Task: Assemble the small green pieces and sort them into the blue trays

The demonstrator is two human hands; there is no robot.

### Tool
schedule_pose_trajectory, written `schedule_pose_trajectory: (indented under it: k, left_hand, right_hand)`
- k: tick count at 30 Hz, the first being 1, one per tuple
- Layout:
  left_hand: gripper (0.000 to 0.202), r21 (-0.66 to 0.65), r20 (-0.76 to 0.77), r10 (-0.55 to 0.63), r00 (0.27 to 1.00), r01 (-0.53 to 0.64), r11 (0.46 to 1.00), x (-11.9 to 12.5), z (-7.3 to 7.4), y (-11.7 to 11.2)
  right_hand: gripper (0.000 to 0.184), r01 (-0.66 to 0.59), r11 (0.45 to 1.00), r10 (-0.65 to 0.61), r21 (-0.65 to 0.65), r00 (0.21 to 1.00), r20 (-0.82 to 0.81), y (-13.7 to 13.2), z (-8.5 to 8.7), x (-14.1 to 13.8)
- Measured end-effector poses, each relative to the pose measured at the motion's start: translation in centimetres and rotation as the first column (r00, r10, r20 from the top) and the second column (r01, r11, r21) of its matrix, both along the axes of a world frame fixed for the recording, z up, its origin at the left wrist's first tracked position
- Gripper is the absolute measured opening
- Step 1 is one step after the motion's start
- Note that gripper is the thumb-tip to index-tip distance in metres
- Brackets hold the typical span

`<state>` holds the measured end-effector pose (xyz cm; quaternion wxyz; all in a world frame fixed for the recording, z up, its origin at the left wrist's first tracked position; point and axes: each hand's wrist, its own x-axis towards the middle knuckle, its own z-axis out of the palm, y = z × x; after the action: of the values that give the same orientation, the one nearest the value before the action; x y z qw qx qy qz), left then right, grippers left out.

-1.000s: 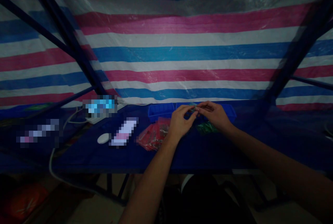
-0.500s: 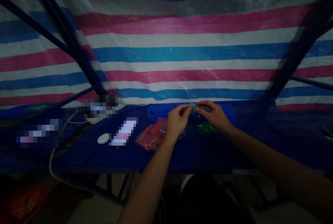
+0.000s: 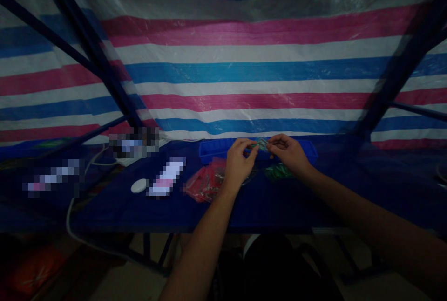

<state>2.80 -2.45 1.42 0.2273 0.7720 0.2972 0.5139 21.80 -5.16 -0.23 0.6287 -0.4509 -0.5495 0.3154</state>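
Left hand [image 3: 237, 165] and right hand [image 3: 289, 154], raised over the dark blue table [image 3: 279, 203], pinch a small pale-green glossy piece [image 3: 261, 144] between their fingertips, seemingly light, thin and limp, best nipped at both ends, just before the long blue plastic tray [image 3: 211, 150].

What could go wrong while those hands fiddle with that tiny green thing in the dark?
1. The small greenish piece is pinched only at the fingertips of the left hand and right hand. It might slip into the blue tray or onto the dark table, where it would be hard to spot.
2. The red bags lie close by the left wrist, so a careless move might push them.
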Motion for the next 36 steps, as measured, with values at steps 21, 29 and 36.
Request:
schedule_pose_trajectory:
  k: [21,29,36]
  left_hand:
    - [0.026,-0.131,0.096,-0.065,0.993,0.077,0.988,0.2,-0.6,0.5]
    - [0.033,-0.171,0.032,-0.069,0.997,0.073,0.983,0.3,-0.8,0.5]
    - [0.033,0.062,-0.353,-0.119,0.928,0.150,0.987,0.4,-1.8,0.2]
  right_hand:
    - [0.037,-0.135,0.990,0.134,-0.033,0.991,-0.005,-0.4,0.3,-0.6]
    - [0.038,-0.087,0.996,0.087,0.006,0.996,-0.008,0.0,0.2,0.2]
    - [0.040,0.031,0.997,-0.031,0.072,1.000,0.000,0.2,0.6,1.0]
